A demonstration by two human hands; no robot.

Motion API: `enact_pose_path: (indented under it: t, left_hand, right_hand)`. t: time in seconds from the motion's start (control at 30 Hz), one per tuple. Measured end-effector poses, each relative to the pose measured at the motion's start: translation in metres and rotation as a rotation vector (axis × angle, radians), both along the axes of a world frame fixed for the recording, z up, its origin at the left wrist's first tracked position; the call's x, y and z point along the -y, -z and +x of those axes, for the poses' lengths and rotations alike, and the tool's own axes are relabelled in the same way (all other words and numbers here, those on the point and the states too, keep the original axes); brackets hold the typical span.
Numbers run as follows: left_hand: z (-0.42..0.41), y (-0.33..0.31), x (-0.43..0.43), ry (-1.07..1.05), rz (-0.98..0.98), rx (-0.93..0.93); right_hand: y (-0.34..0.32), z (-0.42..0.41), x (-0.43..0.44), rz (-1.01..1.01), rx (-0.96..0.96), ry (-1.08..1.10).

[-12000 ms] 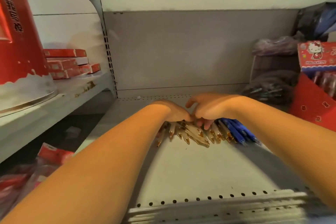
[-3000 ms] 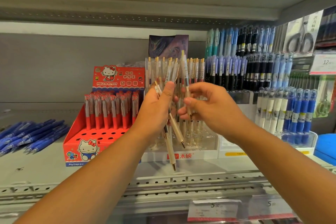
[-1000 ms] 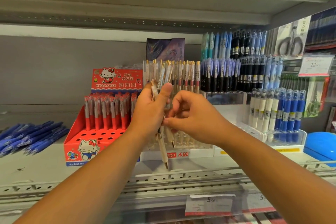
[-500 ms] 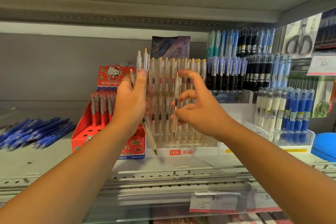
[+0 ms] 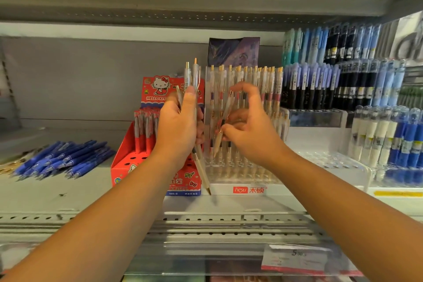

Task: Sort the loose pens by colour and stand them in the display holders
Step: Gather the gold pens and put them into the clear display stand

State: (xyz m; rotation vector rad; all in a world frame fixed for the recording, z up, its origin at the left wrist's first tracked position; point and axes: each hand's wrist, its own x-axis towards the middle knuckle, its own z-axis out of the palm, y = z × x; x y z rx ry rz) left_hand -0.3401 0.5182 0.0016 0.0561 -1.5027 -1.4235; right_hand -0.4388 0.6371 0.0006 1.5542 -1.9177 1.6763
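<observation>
grey shelf [image 5: 45, 194] with display holders [image 5: 242, 174]; left hand [image 5: 178, 130], right hand [image 5: 249, 135] grip clear pens [image 5: 195, 75]

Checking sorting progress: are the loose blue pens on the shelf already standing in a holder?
No, the blue pens lie flat in a pile on the shelf, left of the red box.
</observation>
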Motion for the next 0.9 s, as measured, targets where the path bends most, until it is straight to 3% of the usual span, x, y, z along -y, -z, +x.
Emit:
enact_pose_path:
  t: [0.2,0.47,0.9]
  left_hand:
    - [-0.002,0.000,-0.002,0.017,0.016,-0.024]
    - [-0.001,0.000,-0.002,0.011,0.000,-0.028]
    - [0.001,0.002,-0.005,0.111,-0.019,-0.033]
  right_hand:
    - [-0.004,-0.003,0.003,0.040,0.014,-0.039]
    - [0.005,0.005,0.004,0.217,-0.111,-0.007]
    - [0.009,0.009,0.007,0.190,-0.249,0.180]
